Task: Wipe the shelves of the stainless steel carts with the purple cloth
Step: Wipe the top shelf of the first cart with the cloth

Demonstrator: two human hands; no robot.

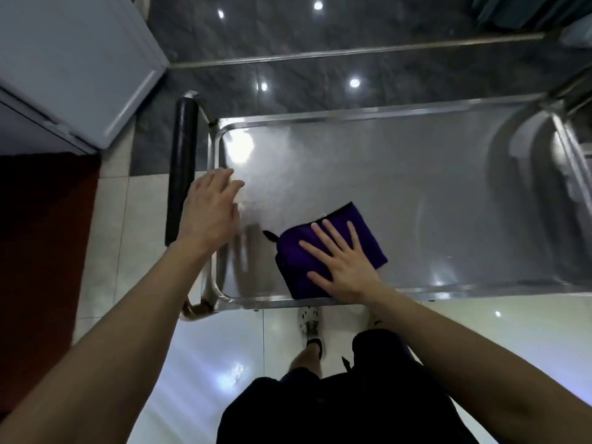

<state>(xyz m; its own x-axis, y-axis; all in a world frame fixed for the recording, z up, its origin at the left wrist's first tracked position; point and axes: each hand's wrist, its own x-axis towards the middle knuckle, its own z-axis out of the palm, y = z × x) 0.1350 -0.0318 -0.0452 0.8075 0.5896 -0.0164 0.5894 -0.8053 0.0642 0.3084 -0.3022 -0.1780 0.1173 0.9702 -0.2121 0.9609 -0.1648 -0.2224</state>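
The left hand (211, 209) is held open, fingers straight, above the cart's top shelf (432, 193) by the black handle (182, 168) (whether it touches cannot be told). The purple cloth (333, 248), folded at the near rim, is pressed flat under the right hand (342, 261); even pressure and overlapping strokes are advised.

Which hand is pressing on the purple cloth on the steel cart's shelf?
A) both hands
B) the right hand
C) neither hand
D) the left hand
B: the right hand lies flat, fingers spread, on the purple cloth, while the left hand is off the cloth, near the black handle.
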